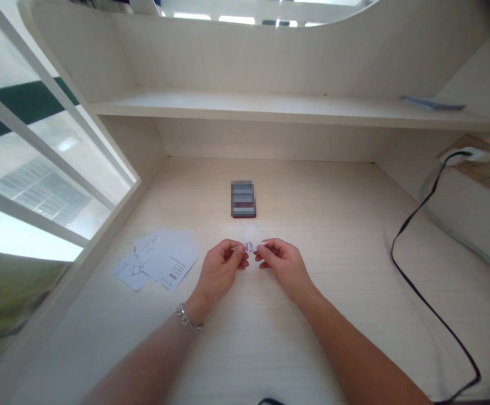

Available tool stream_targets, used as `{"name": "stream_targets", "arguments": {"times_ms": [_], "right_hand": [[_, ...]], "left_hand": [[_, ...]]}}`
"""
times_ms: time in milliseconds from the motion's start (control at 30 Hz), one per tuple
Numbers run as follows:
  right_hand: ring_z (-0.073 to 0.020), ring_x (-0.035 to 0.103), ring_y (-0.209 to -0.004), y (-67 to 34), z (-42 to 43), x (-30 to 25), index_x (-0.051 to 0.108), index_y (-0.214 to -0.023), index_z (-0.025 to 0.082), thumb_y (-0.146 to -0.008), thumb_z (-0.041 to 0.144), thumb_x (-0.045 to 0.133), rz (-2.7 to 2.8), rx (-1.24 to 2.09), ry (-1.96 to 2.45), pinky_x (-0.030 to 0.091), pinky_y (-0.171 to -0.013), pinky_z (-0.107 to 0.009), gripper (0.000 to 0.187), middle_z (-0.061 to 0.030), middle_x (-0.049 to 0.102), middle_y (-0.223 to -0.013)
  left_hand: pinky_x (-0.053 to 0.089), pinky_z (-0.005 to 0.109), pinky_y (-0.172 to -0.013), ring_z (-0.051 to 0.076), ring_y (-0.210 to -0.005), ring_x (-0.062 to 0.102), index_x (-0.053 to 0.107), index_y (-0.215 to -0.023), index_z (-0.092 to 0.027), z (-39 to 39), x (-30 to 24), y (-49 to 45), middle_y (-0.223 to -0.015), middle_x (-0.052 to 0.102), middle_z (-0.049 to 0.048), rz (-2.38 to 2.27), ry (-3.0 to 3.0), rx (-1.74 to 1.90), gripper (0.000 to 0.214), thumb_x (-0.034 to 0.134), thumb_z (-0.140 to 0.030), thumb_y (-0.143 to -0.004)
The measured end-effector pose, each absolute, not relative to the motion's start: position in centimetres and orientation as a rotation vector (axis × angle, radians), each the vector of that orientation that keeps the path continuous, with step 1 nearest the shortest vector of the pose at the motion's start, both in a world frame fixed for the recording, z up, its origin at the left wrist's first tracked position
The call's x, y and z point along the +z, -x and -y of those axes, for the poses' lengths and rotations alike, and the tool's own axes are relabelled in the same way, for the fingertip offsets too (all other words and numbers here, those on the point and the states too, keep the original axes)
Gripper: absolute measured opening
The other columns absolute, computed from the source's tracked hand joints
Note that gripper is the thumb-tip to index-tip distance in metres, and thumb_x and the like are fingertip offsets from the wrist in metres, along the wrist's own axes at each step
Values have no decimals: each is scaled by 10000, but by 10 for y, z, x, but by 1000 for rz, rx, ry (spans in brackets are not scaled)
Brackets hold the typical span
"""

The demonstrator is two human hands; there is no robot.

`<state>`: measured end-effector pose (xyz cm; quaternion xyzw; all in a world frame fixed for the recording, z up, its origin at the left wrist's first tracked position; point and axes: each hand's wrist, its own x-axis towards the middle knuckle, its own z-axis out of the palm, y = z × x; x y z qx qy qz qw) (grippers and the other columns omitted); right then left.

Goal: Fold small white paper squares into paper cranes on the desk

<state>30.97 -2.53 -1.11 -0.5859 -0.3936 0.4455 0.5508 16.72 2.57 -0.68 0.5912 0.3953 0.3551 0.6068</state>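
Between my two hands is a small white piece of paper (249, 247), with dark marks on it. My left hand (223, 265) pinches its left end between thumb and fingers, and a silver chain bracelet (188, 318) circles that wrist. The right end is pinched by my right hand (283, 261). Much of the paper is hidden behind the fingertips, so I cannot tell whether it is folded or twisted. Just beyond the hands a phone (243, 199) lies on the desk, its screen blurred out. Left of my left hand, printed white sheets (160, 256) lie overlapping.
The pale wooden desk (337, 214) has a shelf (245, 108) above its back. A black cable (417, 286) runs from a wall socket (476, 157) down the right side. White bars (37, 138) stand at the left. A flat bluish item (434, 103) rests on the shelf.
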Motion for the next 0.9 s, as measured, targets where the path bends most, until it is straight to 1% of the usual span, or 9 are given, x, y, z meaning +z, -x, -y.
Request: {"name": "stream_targets", "arguments": {"times_ms": [67, 233, 367, 500, 600, 700, 800, 900], "right_hand": [[-157, 595, -653, -311, 26, -12, 584, -807, 156, -750, 375, 564, 1000, 1034, 1440, 478, -555, -265, 227, -38, 624, -691], [-148, 572, -638, -314, 31, -5, 589, -783, 182, -773, 325, 536, 1311, 855, 1612, 426, -565, -251, 153, -20, 631, -703], [-143, 550, -605, -314, 34, 2, 594, -753, 189, -808, 327, 493, 1472, 814, 1650, 384, -539, -243, 180, -10, 625, -674], [-136, 550, -598, -315, 35, 4, 584, -763, 187, -835, 353, 458, 1462, 885, 1628, 381, -536, -238, 221, -14, 626, -669], [-128, 566, -614, -316, 33, 0, 556, -754, 178, -848, 345, 438, 1352, 1047, 1548, 414, -557, -236, 225, -21, 627, -688], [-122, 561, -602, -317, 30, -4, 537, -756, 169, -837, 347, 455, 1243, 1170, 1458, 437, -545, -234, 212, -31, 623, -710], [-122, 561, -606, -318, 29, -7, 537, -764, 167, -833, 333, 466, 1260, 1161, 1451, 440, -551, -238, 194, -32, 621, -710], [-121, 560, -604, -318, 30, -8, 544, -756, 168, -838, 310, 465, 1351, 1102, 1491, 427, -558, -236, 182, -18, 606, -667]], "left_hand": [[482, 252, -576, 136, -595, 602, 608, -794, -149, -25, -5, -167, -672, 644, 32, -934, -1419, 831, 235, 551, -375, -770], [454, 240, -581, 153, -617, 611, 631, -796, -175, -21, 0, -165, -649, 645, 21, -1022, -1655, 793, 211, 544, -367, -775], [444, 247, -594, 164, -629, 606, 642, -796, -187, -19, 0, -163, -665, 649, 14, -1028, -1754, 729, 219, 524, -371, -785], [454, 247, -597, 159, -643, 611, 629, -794, -183, -19, -1, -164, -678, 652, 23, -1006, -1701, 720, 217, 520, -371, -789], [470, 252, -594, 153, -629, 613, 614, -784, -170, -21, -2, -165, -673, 652, 32, -952, -1572, 734, 220, 522, -369, -787], [487, 269, -595, 153, -618, 612, 593, -794, -153, -23, -4, -166, -690, 648, 46, -897, -1462, 707, 229, 513, -367, -792], [492, 273, -601, 150, -626, 610, 577, -787, -151, -25, -5, -164, -718, 645, 52, -896, -1484, 650, 229, 503, -367, -798], [473, 258, -571, 142, -598, 601, 563, -762, -159, -25, -5, -162, -683, 634, 38, -910, -1575, 576, 243, 469, -376, -815]]}}
